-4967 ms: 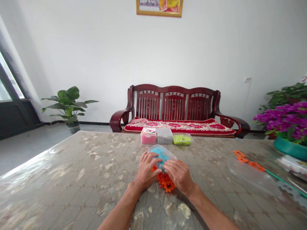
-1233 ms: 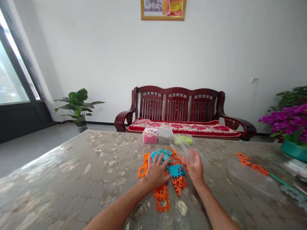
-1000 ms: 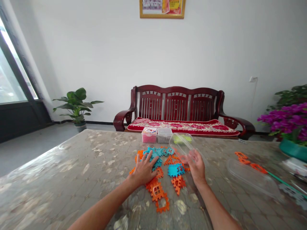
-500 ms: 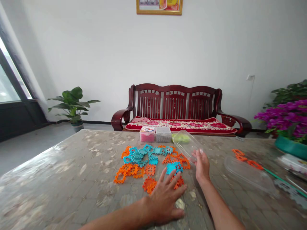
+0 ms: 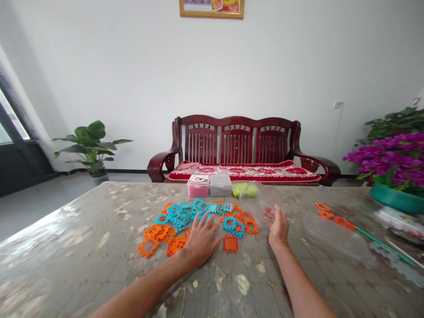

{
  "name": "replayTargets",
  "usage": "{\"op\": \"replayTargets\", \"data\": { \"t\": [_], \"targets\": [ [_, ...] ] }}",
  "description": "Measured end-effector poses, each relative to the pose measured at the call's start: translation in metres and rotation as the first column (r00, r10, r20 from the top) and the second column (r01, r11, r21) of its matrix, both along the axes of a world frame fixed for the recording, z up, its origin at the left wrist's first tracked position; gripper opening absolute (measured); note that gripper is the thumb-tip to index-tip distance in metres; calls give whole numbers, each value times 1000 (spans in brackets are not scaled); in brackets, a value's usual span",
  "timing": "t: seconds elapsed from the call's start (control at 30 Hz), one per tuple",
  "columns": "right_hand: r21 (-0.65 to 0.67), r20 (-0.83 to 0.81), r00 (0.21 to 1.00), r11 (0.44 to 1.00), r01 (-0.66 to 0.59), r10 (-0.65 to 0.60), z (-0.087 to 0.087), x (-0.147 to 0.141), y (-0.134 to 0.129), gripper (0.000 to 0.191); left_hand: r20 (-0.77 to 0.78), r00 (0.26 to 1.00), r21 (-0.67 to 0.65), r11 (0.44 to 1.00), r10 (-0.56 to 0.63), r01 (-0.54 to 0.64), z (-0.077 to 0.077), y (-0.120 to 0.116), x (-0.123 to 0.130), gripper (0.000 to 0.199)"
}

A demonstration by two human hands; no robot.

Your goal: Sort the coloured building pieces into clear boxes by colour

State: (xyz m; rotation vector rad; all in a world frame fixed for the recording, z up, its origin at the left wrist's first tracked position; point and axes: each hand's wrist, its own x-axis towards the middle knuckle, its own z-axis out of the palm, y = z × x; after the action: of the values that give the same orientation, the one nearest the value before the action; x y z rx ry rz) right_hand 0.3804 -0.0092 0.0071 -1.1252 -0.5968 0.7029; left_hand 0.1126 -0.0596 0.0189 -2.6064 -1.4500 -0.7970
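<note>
My left hand [image 5: 202, 236] lies palm down with fingers apart on the near side of a pile of toothed plastic building pieces. Blue pieces [image 5: 181, 215] are heaped near its fingertips, and orange pieces [image 5: 155, 234] spread to its left. One square orange piece [image 5: 230, 244] rests by itself to the right of that hand. My right hand [image 5: 278, 227] grips the near end of a clear plastic container [image 5: 253, 196], tilted beside the pile; some fingers show through the plastic. Two joined blue pieces [image 5: 234, 226] lie between both hands.
A box of pink pieces [image 5: 198, 186], a box of grey pieces [image 5: 220, 186] and lime-green pieces [image 5: 243, 190] stand behind the pile. On the right are a clear lid [image 5: 334, 238], a green stick [image 5: 384, 245] with orange pieces, and a teal flowerpot [image 5: 395, 197].
My left hand has moved left, and orange pieces near it now lie closer to the left part of the pile. My right hand keeps the container beside the pile. The view has shifted slightly.
</note>
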Motion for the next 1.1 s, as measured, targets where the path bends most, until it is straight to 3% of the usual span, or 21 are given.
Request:
{"op": "replayTargets", "data": {
  "t": [0.07,0.17,0.3,0.4,0.57,0.8,0.87,0.97,1.03,1.1],
  "targets": [
    [-8,-35,999,1000,5,-6,2,3,0,59,-72,991,-23,994,-109,107,5,5,26,33],
    [-19,-47,999,1000,-5,4,3,5,-1,63,-179,939,-74,955,-295,286,8,16,68,53],
    [-51,-9,999,998,-48,48,1,4,-6,69,-221,917,-121,942,-333,313,1,28,93,58],
    [-124,43,991,985,-122,128,-1,0,-8,70,-229,933,-121,960,-276,255,-5,34,80,57],
    [-228,228,941,953,-199,251,0,-4,-10,65,-296,939,-64,985,-172,161,-8,44,32,46],
    [-289,511,758,912,-292,405,4,-4,-15,51,-300,950,-71,996,-81,62,-5,57,-28,38],
    [-292,602,709,928,-233,367,5,0,-15,49,-248,967,-52,998,-51,40,-3,56,-37,35],
    [-264,765,609,964,-3,211,6,13,-13,39,-72,997,-39,999,-11,8,1,50,-35,36],
    [-239,869,475,958,156,139,3,25,-12,29,96,995,-91,995,-23,32,1,44,-26,37],
    [-219,935,326,951,218,140,-2,33,-11,24,265,964,-187,980,-15,67,0,39,-11,40]
  ]
}}
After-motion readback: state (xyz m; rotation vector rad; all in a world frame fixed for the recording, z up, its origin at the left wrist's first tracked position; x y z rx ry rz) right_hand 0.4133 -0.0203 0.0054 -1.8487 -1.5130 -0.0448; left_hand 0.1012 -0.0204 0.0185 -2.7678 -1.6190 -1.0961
